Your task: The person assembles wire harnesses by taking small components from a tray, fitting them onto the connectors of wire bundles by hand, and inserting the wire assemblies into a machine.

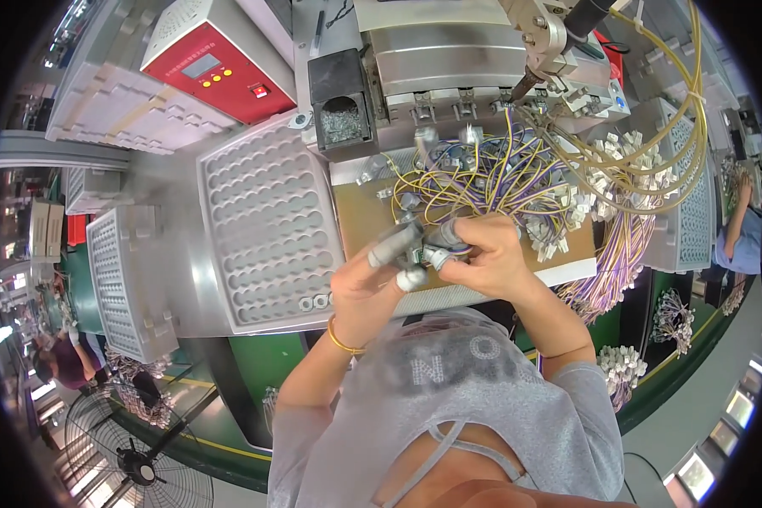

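Observation:
My left hand (368, 284) and my right hand (488, 256) meet over the front of the brown work board (360, 222). Grey-white finger covers sit on several fingertips. The left fingers pinch a small greenish part (416, 254), mostly hidden between them. In my right fingers is a white wire connector (438, 257), its end close to that part; whether they touch I cannot tell. Just beyond the hands lies a tangle of yellow and purple wires (491, 182) with white connectors and small clear-grey housings.
A grey moulded tray (267, 220) with rows of round pockets lies left, a few ring-shaped parts at its near corner. Behind are a red control box (220, 72), a black bin (343, 97) and a metal fixture (449, 55). Bundled wires (622, 245) hang over the right edge.

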A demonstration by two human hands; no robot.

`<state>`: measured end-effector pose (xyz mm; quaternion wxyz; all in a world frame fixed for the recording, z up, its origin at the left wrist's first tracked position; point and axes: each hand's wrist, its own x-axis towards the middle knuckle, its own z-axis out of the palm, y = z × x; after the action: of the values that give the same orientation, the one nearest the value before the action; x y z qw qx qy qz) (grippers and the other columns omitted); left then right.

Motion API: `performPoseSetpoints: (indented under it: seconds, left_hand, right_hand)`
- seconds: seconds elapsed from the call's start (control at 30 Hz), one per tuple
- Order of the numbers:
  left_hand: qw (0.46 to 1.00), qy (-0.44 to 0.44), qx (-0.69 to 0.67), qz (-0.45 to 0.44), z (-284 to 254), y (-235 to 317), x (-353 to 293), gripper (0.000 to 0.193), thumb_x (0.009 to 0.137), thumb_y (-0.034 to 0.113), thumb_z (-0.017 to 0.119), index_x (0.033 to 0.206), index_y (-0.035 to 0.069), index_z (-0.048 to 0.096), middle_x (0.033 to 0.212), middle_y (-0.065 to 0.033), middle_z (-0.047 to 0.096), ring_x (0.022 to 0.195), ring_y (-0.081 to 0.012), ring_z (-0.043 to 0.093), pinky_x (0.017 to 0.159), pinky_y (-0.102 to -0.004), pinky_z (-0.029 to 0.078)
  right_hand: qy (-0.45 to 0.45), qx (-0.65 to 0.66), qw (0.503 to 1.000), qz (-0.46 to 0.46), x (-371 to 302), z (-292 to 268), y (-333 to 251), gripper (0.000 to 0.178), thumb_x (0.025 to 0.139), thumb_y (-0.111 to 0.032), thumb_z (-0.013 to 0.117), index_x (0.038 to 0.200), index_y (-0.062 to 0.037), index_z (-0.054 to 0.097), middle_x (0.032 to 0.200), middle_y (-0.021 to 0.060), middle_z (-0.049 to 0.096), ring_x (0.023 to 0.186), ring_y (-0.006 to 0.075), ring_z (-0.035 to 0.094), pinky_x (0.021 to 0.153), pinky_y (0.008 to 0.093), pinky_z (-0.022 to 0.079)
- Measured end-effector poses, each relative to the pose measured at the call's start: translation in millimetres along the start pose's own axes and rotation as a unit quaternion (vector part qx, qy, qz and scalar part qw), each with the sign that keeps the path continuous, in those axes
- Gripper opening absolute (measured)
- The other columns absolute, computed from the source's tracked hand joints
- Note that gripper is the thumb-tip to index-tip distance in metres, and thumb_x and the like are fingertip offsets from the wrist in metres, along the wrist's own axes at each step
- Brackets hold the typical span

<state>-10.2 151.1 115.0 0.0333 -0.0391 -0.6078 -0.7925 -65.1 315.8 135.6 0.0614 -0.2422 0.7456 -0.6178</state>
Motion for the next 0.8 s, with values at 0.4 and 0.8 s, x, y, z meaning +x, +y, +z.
performPoseSetpoints:
  seconds: [0.4,0.8]
  left_hand:
    - [0.975,-0.006,-0.163,-0.148,18,-1,23,0.021,0.081,0.005,0.052,0.101,-0.002,0.055,0.109,-0.0149,0.055,0.077,-0.0158,0.058,0.059,-0.0244,0.047]
    - [0.759,-0.199,0.595,0.173,5,-88,-7,0.027,0.068,0.004,0.064,0.095,0.002,0.061,0.078,-0.0083,0.06,0.068,-0.018,0.057,0.058,-0.0262,0.045]
  right_hand:
    - [-0.007,0.051,0.999,-0.011,-2,-11,6,0.027,0.078,-0.016,0.061,0.096,0.0028,0.054,0.066,0.0015,0.055,0.063,0.0073,0.052,0.054,0.0218,0.042]
    - [0.487,0.198,0.849,0.044,8,-121,55,0.014,0.078,-0.002,0.049,0.064,-0.0066,0.046,0.057,0.0009,0.047,0.04,0.0084,0.039,0.037,0.0232,0.035]
